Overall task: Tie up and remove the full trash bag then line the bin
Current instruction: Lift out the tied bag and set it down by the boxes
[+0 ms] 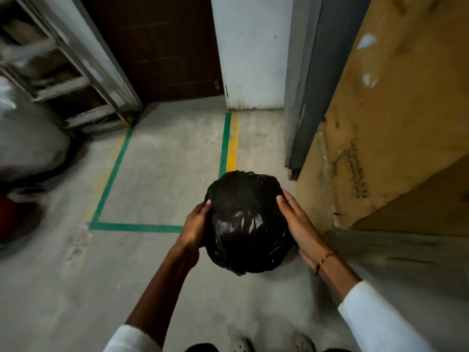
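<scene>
Nearest the viewer, below the bag, two pale shoes stand on grey concrete floor. Both forearms reach forward in white sleeves. Left hand presses the bag's left flank, fingers straight and close together. Right hand cups its right flank, fingers straight, a beaded bracelet at the wrist. Bag: black, glossy, crinkled plastic, rounded and full; whether it rests on the floor cannot be told. Left of it, green tape marks a rectangle. Right of it stands brown cardboard. Beyond it, a dark door.
</scene>
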`<state>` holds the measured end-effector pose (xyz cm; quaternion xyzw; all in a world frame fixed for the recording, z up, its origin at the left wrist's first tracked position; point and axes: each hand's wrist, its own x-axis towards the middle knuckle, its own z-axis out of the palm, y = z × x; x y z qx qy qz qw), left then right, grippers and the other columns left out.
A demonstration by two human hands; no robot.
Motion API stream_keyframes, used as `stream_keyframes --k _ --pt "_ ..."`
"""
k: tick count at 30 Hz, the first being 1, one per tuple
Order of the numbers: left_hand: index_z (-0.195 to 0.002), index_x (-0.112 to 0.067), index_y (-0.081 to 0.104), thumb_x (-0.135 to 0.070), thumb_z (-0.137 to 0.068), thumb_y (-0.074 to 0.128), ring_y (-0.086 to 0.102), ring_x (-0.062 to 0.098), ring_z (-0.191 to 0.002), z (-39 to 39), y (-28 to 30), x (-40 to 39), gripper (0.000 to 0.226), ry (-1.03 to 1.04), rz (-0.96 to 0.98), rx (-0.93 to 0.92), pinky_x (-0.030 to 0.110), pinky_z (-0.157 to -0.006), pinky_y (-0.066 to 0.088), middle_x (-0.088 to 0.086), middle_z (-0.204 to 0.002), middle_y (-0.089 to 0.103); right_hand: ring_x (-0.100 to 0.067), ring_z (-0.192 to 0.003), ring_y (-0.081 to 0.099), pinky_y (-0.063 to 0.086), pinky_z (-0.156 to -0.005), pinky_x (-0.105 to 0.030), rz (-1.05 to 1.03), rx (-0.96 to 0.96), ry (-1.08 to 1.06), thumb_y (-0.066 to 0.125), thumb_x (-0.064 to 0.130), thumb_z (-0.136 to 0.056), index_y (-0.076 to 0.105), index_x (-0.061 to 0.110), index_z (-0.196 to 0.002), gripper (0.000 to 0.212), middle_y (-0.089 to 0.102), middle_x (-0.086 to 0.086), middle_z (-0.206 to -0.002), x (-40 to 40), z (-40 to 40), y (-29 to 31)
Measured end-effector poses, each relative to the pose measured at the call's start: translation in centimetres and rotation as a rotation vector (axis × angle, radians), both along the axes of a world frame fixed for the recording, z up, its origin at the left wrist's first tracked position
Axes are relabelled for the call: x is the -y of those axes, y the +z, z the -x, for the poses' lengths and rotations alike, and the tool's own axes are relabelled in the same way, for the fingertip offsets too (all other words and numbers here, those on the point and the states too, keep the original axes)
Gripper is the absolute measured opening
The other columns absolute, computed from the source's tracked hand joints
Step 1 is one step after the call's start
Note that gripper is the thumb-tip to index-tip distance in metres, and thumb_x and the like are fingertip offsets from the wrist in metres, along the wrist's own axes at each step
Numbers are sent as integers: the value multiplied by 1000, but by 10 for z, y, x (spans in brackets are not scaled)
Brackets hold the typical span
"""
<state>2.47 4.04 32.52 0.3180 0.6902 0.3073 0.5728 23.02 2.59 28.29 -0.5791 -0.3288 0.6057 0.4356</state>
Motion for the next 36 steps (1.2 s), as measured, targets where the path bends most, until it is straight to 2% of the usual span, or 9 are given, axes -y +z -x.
stream_keyframes --k 5,11,16,20,23,28,30,32,36 --pt "-131 -27 55 -36 -98 48 63 14 -110 2 148 28 35 -122 -176 33 36 -96 50 -1 -124 66 6 -123 44 38 -104 -22 -49 13 -91 50 57 -88 38 65 -124 38 44 42 -123 62 -6 161" --pt "-137 -28 49 -32 -101 43 59 9 -116 -13 246 56 37 -312 -316 105 35 -102 47 -6 -132 60 -4 -139 33 32 -117 -39 -166 109 -238 56 63 -80 41 62 -129 52 36 25 -149 124 -18 258" --pt "-137 -30 50 -29 -99 47 56 10 -123 -53 267 86 38 -445 -405 128 40 -109 42 -8 -134 59 5 -127 47 41 -111 -35 -249 94 -412 60 54 -82 48 59 -126 45 51 33 -132 177 -50 285" --pt "-138 -25 48 -20 -99 47 55 -16 -110 -116 286 114 40 -602 -543 171 4 -84 47 -18 -127 58 -3 -131 48 43 -108 -32 -350 122 -583 59 44 -86 49 43 -136 51 52 21 -140 230 -103 302" --pt "-142 -27 45 -23 -98 50 51 -12 -117 -178 298 135 44 -740 -603 200 -1 -78 45 -16 -132 56 -3 -129 50 44 -107 -31 -421 119 -712 55 33 -92 51 40 -135 44 55 19 -138 275 -151 314" --pt "-140 -36 45 -34 -97 51 54 -16 -108 -306 300 182 43 -911 -562 278 8 -86 49 -22 -129 54 -4 -131 49 45 -103 -25 -447 144 -920 54 27 -95 54 40 -131 39 55 19 -138 352 -234 318" --pt "-137 -39 47 -41 -95 53 56 -3 -113 -358 300 206 43 -973 -506 280 24 -94 49 -17 -133 54 -2 -128 51 44 -103 -27 -430 173 -976 52 28 -97 54 42 -130 36 56 20 -137 383 -271 320" --pt "-137 -36 48 -43 -96 51 57 2 -108 -409 299 229 42 -1028 -410 277 25 -89 49 -13 -132 55 -2 -125 54 46 -101 -27 -394 180 -1008 51 31 -98 54 39 -132 35 58 19 -134 411 -310 319" --pt "-141 -27 45 -46 -97 47 56 19 -118 -500 293 271 49 -1116 -245 226 38 -101 45 -4 -140 52 -2 -120 57 47 -102 -27 -291 210 -1079 52 40 -96 52 34 -136 41 60 14 -133 458 -385 314"
